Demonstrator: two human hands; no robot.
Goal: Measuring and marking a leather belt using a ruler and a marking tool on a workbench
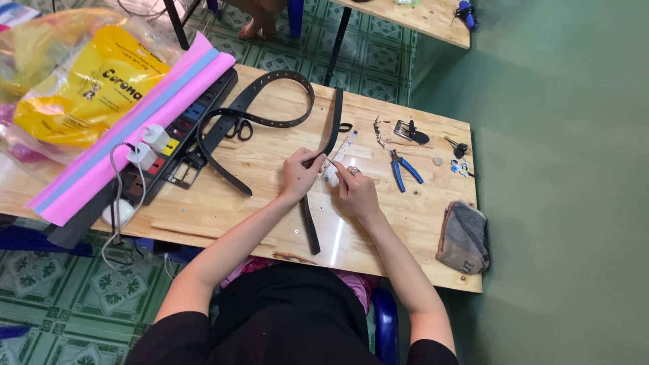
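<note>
Nearest the camera, the person's lap in black clothing is filling the bottom edge, both bare forearms reaching up toward 12 o'clock over the pale wooden table (378, 250). The left hand (299, 174) is pinching a narrow black belt strap (312, 226), fingers closed on it where it is crossing the table centre; the strap is running from about 6 o'clock near the table edge up past the hands toward 12 o'clock. The right hand (353, 191), a ring showing on one finger, is closed around a small white object (336, 161) pressed against the strap; what kind of object it is cannot be told. At 4 o'clock from the hands, a grey folded cloth (464, 236) is lying at the table's corner. At 2 o'clock, blue-handled pliers (403, 167) are lying flat, with a metal buckle (407, 130) just beyond them. At 10 o'clock, a second black belt (257, 111) is looping across the board, a black power strip (177, 135) beside it with white plugs in it. Farther at 10 o'clock, pink and blue foam sheets (132, 138) are resting, and a yellow plastic bag (84, 84) is sitting beyond.
</note>
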